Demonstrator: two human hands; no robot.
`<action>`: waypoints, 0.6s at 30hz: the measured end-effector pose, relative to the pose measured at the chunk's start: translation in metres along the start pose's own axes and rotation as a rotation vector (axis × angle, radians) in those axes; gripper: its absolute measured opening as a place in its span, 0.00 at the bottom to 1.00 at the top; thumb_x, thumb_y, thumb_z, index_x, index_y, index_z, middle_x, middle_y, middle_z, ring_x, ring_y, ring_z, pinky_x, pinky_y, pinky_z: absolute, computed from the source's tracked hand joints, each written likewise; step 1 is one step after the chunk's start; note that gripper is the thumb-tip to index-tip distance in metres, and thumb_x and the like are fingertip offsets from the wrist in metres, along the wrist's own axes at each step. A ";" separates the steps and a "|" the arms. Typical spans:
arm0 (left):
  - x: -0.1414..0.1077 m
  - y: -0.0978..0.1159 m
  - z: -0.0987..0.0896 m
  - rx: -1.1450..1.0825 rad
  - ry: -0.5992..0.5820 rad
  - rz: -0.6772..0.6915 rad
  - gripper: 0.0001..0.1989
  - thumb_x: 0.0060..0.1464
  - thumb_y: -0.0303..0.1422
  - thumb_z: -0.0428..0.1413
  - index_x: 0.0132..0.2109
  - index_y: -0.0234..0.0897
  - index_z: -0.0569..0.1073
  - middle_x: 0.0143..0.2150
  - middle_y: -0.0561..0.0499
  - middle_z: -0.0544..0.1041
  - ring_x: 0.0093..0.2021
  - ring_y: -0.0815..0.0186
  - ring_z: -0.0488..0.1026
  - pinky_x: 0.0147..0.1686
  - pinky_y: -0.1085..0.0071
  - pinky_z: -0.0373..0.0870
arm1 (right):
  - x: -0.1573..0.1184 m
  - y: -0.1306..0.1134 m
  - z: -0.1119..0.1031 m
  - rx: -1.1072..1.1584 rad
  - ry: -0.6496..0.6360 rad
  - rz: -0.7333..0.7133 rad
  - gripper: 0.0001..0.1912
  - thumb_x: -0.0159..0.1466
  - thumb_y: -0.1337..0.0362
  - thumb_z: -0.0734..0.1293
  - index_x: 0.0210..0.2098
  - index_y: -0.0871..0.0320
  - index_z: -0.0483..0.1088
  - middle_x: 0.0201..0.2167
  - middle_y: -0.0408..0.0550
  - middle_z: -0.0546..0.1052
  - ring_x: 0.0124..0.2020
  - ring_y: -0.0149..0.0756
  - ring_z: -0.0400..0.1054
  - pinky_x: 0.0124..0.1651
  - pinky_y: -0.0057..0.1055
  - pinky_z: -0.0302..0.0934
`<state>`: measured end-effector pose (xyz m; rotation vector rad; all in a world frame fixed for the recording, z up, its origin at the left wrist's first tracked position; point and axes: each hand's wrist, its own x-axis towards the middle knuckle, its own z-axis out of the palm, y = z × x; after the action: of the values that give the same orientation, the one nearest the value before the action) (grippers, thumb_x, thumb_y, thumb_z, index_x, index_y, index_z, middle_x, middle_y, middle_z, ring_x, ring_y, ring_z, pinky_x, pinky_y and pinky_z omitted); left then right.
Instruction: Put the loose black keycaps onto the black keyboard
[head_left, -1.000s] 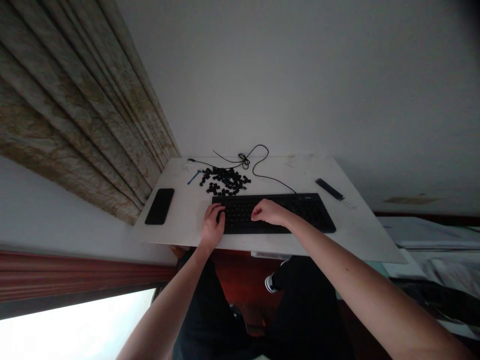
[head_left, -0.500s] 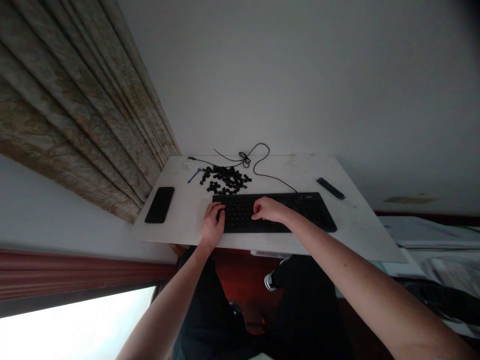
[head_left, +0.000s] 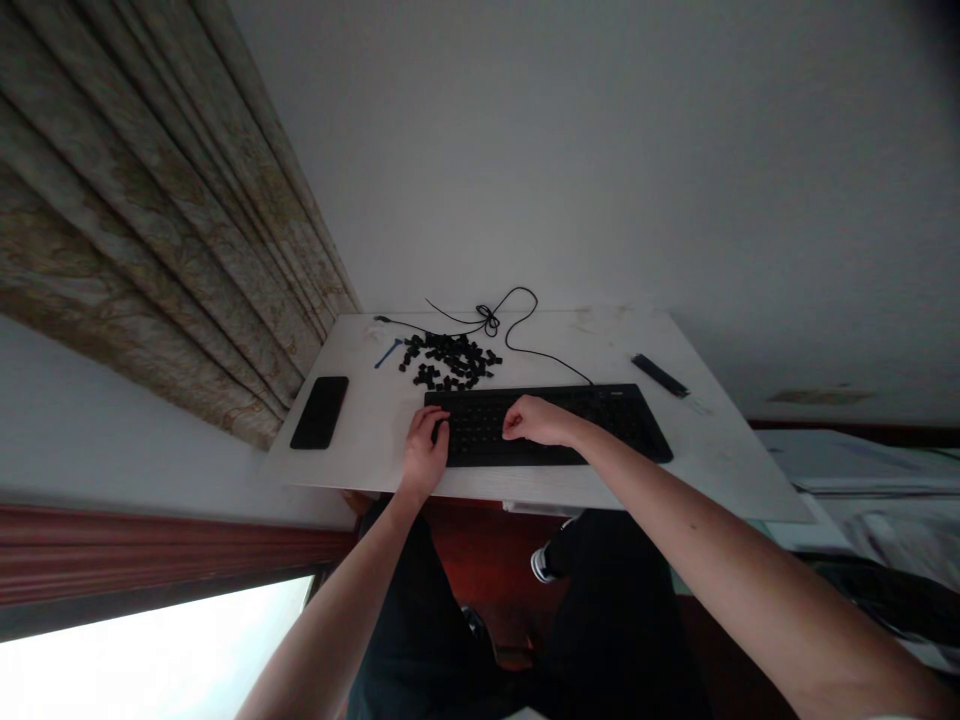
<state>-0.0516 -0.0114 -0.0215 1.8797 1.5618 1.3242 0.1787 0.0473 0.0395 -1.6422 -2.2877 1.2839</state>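
A black keyboard [head_left: 480, 452] lies along the front of the white table, its left and middle part under my hands. My left hand [head_left: 425, 448] rests at its left end, thumb and fingers apart, fingertips touching the keys. Over the middle of the keyboard my right hand [head_left: 536, 420] is closed, fingers curled down in a pinch at the keys; whatever is between the fingertips is hidden. Behind the keyboard's left half sits a scattered pile of small black keycaps [head_left: 454, 358]. Beside that pile lies a thin blue tool [head_left: 388, 353].
A black phone [head_left: 320, 412] lies at the table's left side. The keyboard's cable [head_left: 525, 348] loops behind the keycaps. At the right is a dark narrow strip [head_left: 660, 375]. A patterned curtain [head_left: 187, 200] hangs beside the table's left edge, and a wall [head_left: 510, 150] stands behind.
My right hand has shifted very slightly to the left over the keyboard, still pinched. My left hand stays at the keyboard's left end.
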 end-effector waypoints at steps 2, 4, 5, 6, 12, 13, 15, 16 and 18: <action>0.000 0.000 0.000 0.003 0.005 0.005 0.09 0.61 0.28 0.50 0.44 0.38 0.74 0.49 0.45 0.72 0.52 0.61 0.71 0.57 0.59 0.67 | -0.001 0.001 -0.001 0.041 0.003 0.000 0.05 0.55 0.65 0.72 0.29 0.60 0.80 0.27 0.48 0.79 0.29 0.34 0.70 0.32 0.28 0.59; 0.000 0.000 0.000 0.005 0.008 0.009 0.09 0.61 0.28 0.50 0.44 0.39 0.74 0.49 0.45 0.72 0.52 0.61 0.71 0.57 0.59 0.67 | 0.000 0.005 -0.003 0.109 0.022 0.011 0.06 0.57 0.64 0.71 0.30 0.60 0.80 0.27 0.48 0.79 0.28 0.33 0.69 0.32 0.27 0.59; 0.000 0.000 0.000 0.005 0.007 0.011 0.09 0.61 0.28 0.50 0.44 0.39 0.74 0.48 0.45 0.72 0.52 0.61 0.71 0.57 0.59 0.67 | 0.001 0.007 -0.005 0.140 0.050 0.022 0.07 0.58 0.63 0.71 0.31 0.61 0.79 0.27 0.48 0.79 0.28 0.33 0.69 0.31 0.27 0.59; 0.000 0.000 0.000 0.005 0.005 0.013 0.08 0.61 0.28 0.50 0.44 0.39 0.74 0.48 0.45 0.72 0.52 0.61 0.71 0.57 0.60 0.67 | 0.004 0.010 -0.008 0.161 0.097 0.037 0.08 0.58 0.62 0.70 0.33 0.61 0.79 0.27 0.49 0.79 0.28 0.33 0.69 0.30 0.27 0.59; -0.001 0.000 0.001 0.017 -0.004 0.017 0.08 0.60 0.28 0.51 0.44 0.39 0.74 0.49 0.45 0.72 0.52 0.60 0.71 0.57 0.59 0.68 | 0.035 0.019 -0.029 0.034 0.407 0.142 0.08 0.60 0.63 0.69 0.34 0.62 0.78 0.32 0.53 0.80 0.34 0.37 0.72 0.37 0.29 0.60; -0.001 -0.001 0.001 0.018 -0.008 0.019 0.08 0.60 0.29 0.51 0.44 0.39 0.74 0.49 0.45 0.72 0.52 0.60 0.71 0.57 0.59 0.68 | 0.041 0.019 -0.031 -0.007 0.425 0.161 0.08 0.60 0.64 0.69 0.34 0.62 0.79 0.33 0.54 0.80 0.36 0.38 0.73 0.38 0.29 0.60; -0.001 -0.003 0.002 0.017 -0.003 0.018 0.08 0.60 0.29 0.52 0.44 0.40 0.74 0.49 0.45 0.72 0.53 0.60 0.71 0.57 0.58 0.68 | 0.050 0.019 -0.033 -0.082 0.443 0.185 0.08 0.61 0.64 0.69 0.35 0.61 0.79 0.36 0.54 0.80 0.39 0.39 0.73 0.40 0.29 0.60; 0.001 -0.006 0.001 0.016 0.008 0.012 0.08 0.60 0.29 0.52 0.44 0.40 0.74 0.49 0.45 0.72 0.52 0.61 0.71 0.57 0.58 0.68 | 0.053 0.019 -0.033 -0.112 0.443 0.189 0.08 0.61 0.63 0.69 0.36 0.60 0.79 0.37 0.54 0.80 0.41 0.40 0.73 0.40 0.29 0.60; 0.009 -0.013 -0.001 0.025 0.039 -0.010 0.08 0.59 0.29 0.52 0.43 0.40 0.74 0.49 0.46 0.72 0.52 0.61 0.71 0.57 0.59 0.67 | 0.057 0.021 -0.033 -0.158 0.427 0.191 0.09 0.61 0.62 0.68 0.37 0.58 0.78 0.38 0.54 0.80 0.42 0.41 0.73 0.40 0.30 0.60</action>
<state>-0.0600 0.0009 -0.0265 1.8690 1.6117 1.3505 0.1852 0.1140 0.0248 -1.9937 -2.0527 0.6938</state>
